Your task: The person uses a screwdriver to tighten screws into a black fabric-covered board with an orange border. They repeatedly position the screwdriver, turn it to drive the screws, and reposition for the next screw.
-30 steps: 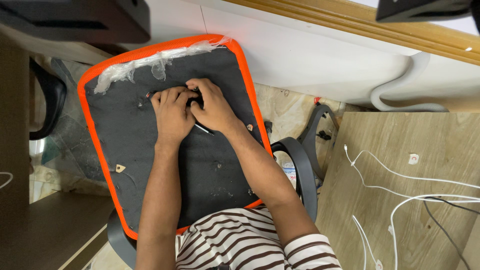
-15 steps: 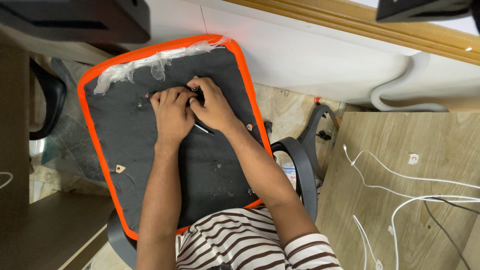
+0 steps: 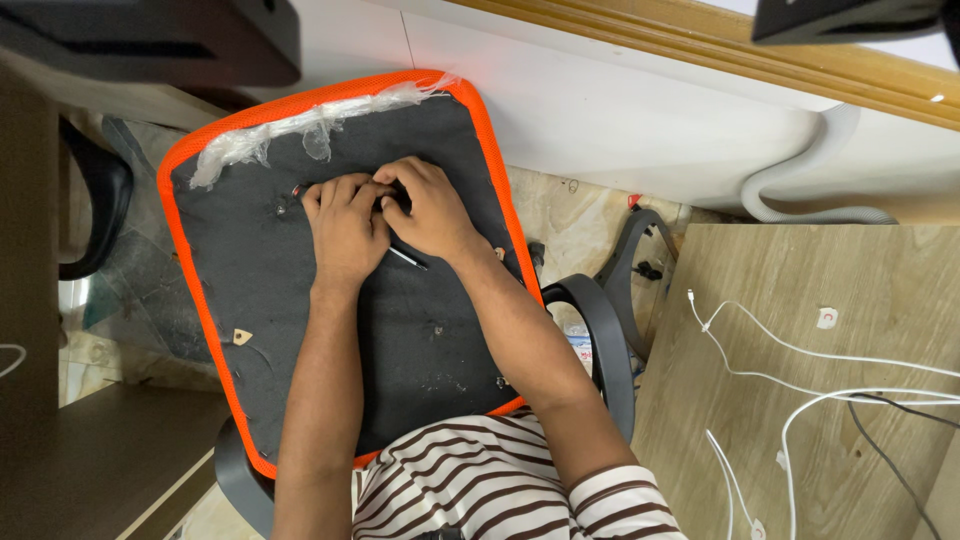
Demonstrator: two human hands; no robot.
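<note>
Fingers (image 3: 345, 192) press the orange-rimmed, black-backed seat cushion (image 3: 290, 300) lying underside up.

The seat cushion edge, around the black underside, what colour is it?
Bright orange mesh; the seat cushion edge shows best in the head view.

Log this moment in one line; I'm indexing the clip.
left hand: pressed on seat underside | right hand: gripping thin tool | hands touching

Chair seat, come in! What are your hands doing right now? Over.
Left hand pressed flat on the upturned chair seat. Right hand curled over a thin dark tool; its tip is hidden. Torn plastic wrap along the far edge, clear of both hands.
</note>
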